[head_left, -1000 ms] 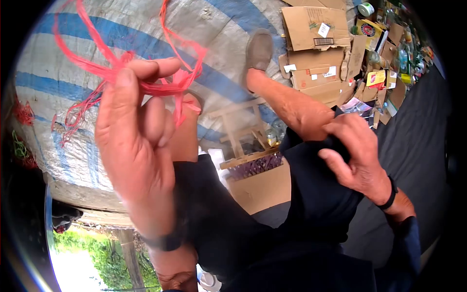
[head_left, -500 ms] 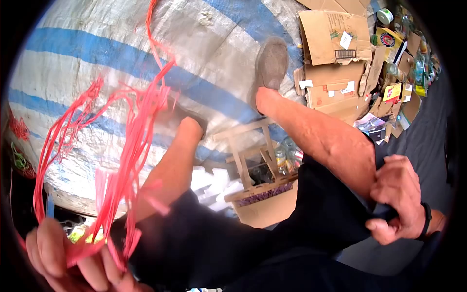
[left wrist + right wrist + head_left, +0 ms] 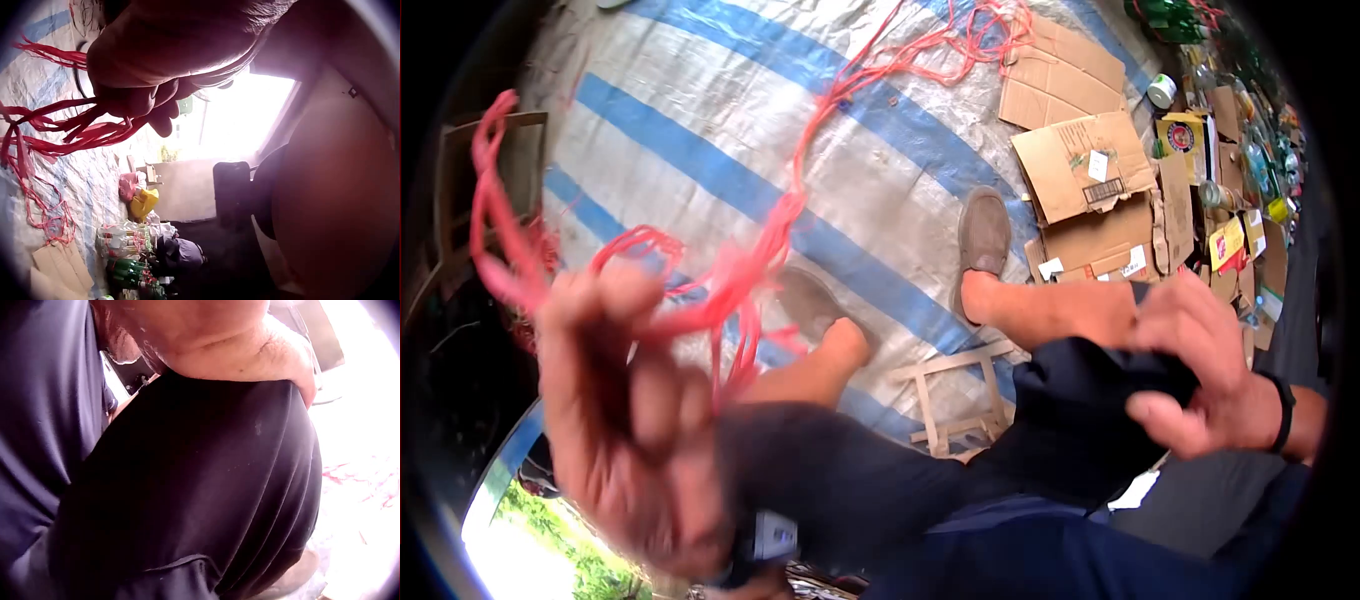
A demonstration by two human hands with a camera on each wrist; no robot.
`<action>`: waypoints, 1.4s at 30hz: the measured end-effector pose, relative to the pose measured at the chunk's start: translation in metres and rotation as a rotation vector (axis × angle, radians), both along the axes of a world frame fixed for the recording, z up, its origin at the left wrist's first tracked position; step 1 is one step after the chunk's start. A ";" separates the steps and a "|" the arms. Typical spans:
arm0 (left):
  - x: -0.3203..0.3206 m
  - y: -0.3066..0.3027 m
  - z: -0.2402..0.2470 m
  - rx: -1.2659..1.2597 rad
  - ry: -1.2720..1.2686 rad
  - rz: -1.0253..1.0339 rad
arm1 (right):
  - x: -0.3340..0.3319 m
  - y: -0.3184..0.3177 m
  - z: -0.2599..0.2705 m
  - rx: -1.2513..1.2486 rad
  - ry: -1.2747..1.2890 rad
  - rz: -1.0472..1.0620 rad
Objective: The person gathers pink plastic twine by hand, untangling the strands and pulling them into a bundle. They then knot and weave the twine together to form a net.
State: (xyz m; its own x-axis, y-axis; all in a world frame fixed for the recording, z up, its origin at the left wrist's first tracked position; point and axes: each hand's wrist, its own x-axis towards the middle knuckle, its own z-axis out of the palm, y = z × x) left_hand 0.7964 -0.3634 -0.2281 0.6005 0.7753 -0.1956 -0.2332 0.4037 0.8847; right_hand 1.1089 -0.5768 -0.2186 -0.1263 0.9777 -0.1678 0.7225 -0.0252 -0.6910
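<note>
1 red string bunch [image 3: 745,270] in L hand [image 3: 640,435], fingers clamped on it, trailing over sheet [image 3: 875,195]. R hand [image 3: 1200,350] on shorts [image 3: 1090,400], thumb apart. Prob. gathering strands; next needs steady L grip.

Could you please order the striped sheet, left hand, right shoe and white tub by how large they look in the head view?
1. Striped sheet
2. Left hand, enlarged by nearness to the camera
3. Right shoe
4. White tub

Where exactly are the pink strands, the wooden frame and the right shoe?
Pink strands [image 3: 745,268]: head view, the gathered bundle.
Wooden frame [image 3: 950,362]: head view, its upper rail.
Right shoe [image 3: 984,232]: head view, the shoe's top.
</note>
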 end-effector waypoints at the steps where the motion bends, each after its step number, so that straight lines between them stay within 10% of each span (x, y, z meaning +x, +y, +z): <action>1: 0.013 -0.009 0.009 -0.023 0.133 0.160 | -0.005 -0.009 0.004 0.001 -0.002 -0.034; 15: 0.008 -0.025 0.009 0.178 0.264 0.099 | -0.041 -0.071 0.013 0.434 -0.170 -0.342; 31: 0.025 -0.060 0.009 0.353 0.382 -0.053 | -0.037 -0.057 0.013 0.241 -0.199 -0.267; 42: 0.041 -0.064 -0.012 0.617 0.334 -0.190 | -0.053 0.043 0.042 0.136 0.404 -0.323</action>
